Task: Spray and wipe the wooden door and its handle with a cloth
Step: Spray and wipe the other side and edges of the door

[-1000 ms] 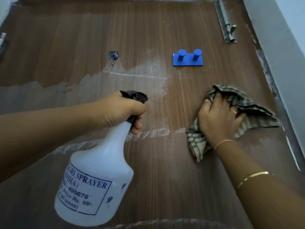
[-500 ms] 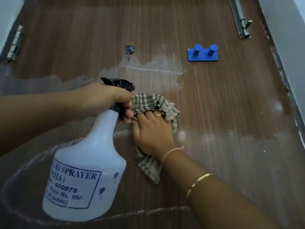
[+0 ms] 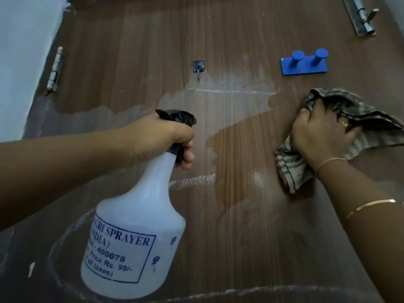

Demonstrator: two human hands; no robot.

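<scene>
The brown wooden door (image 3: 240, 36) fills the view, with wet streaks and pale residue lines across its middle. My left hand (image 3: 161, 138) grips the black trigger head of a white spray bottle (image 3: 135, 232) with blue print, held in front of the door. My right hand (image 3: 321, 136) presses a crumpled checked cloth (image 3: 358, 112) flat against the door at the right, below the blue hook. The cloth sticks out above and below the hand. No door handle is in view.
A blue two-peg hook (image 3: 303, 64) is fixed at upper right, a small metal hook (image 3: 198, 67) at upper middle. A metal latch bolt (image 3: 360, 18) sits at the top right, a hinge (image 3: 54, 68) at the left edge beside the pale wall (image 3: 24, 51).
My right hand swept the cloth from the right to beside the bottle, then back to the right. The left hand and bottle stayed about in place.
</scene>
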